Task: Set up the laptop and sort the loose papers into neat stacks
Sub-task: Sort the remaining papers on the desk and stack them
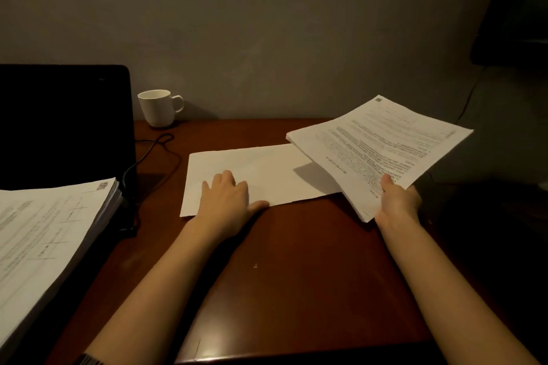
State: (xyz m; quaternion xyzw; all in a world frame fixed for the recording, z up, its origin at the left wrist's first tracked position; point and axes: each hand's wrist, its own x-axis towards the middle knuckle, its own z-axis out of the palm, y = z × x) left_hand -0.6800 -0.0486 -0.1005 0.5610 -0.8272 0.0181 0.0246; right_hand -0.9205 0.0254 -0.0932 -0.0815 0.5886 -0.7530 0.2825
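Your laptop point(63, 124) stands open with one stack point(44, 234) at its front, so what is left is the sheet point(261, 175) under your flat, spread left hand point(226, 201) and the sheaf point(382, 145) your right hand point(397, 201) pinches above the table point(296, 261).

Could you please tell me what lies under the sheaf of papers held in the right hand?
The sheaf in the right hand hangs over the blank sheet's right end and casts a shadow there; that covered corner is hidden.
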